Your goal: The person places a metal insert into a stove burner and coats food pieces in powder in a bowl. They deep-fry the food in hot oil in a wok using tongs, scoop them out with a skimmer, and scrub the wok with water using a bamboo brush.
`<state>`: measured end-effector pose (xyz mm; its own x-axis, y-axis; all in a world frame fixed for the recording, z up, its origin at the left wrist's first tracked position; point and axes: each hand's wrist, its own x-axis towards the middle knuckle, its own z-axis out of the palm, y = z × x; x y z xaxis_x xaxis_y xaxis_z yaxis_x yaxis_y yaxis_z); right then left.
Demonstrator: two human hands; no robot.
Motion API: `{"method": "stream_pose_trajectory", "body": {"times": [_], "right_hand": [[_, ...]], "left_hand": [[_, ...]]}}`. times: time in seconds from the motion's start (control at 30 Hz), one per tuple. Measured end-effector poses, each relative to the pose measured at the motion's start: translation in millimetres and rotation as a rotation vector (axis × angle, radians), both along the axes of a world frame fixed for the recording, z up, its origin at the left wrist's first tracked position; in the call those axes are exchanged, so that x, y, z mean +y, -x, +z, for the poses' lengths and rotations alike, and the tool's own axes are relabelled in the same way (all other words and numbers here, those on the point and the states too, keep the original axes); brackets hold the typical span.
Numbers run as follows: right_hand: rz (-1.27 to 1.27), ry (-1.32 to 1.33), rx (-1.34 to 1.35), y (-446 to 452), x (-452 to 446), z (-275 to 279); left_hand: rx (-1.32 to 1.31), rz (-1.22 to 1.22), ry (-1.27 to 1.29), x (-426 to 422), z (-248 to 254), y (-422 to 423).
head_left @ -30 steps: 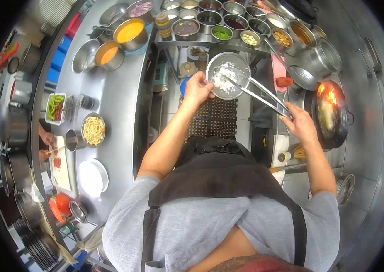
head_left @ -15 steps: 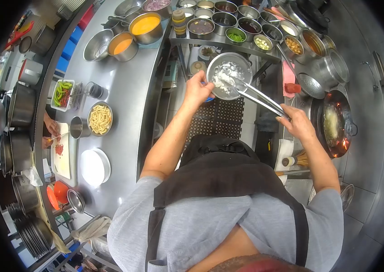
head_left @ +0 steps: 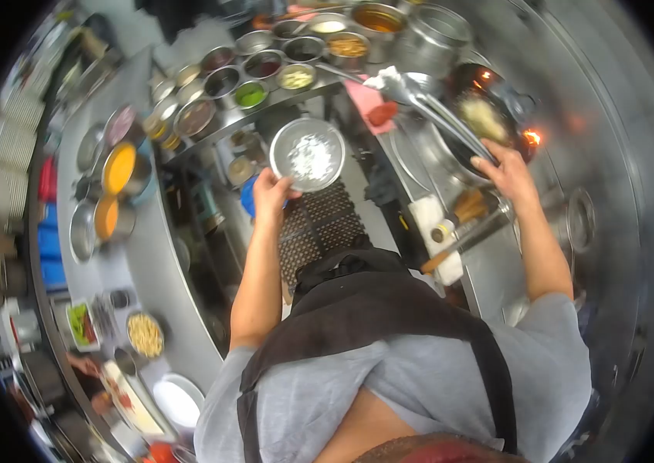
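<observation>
While the left hand (head_left: 271, 193) grips the rim of a round silver metal bowl (head_left: 308, 155) holding white powdery contents, the right hand (head_left: 508, 168) is closed around long silver metal tongs (head_left: 450, 123), their tips pinching a white coated piece (head_left: 389, 80) near the dark round wok (head_left: 489, 108)

On the left counter (head_left: 169, 282), a pot of orange-yellow liquid (head_left: 120, 168) stands near the right edge; a cutting board (head_left: 135, 403) lies along the left edge, with white plates (head_left: 178, 400) just beside it.
</observation>
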<state>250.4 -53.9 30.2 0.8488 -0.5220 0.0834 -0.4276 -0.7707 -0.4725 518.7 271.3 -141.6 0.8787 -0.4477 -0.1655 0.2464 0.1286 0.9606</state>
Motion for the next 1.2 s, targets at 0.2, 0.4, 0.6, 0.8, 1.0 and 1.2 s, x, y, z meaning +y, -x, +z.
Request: {"method": "stream_pose_trajectory", "body": {"times": [0.2,0.4,0.6,0.8,1.0,1.2], "right_hand": [[-0.285,0.264,0.109,41,-99,-41],[-0.345,0.395,0.186,66,-169,-128],[-0.394,0.274,-0.046,27,-141,-127],[0.122,-0.252,-0.027,-103,57,-159],[0.667,-0.059,0.23,-142,214,-211],[0.72,0.116,0.708,-135,256,-241]], "left_hand": [[0.135,-0.041,-0.063,3,-34,26],[0.097,0.016,-0.221,47,-34,37],[0.132,0.363,-0.27,129,-62,67],[0.219,0.605,-0.297,227,-66,139],[0.302,0.927,-0.289,318,-66,223],[0.36,1.318,-0.255,374,-74,321]]}}
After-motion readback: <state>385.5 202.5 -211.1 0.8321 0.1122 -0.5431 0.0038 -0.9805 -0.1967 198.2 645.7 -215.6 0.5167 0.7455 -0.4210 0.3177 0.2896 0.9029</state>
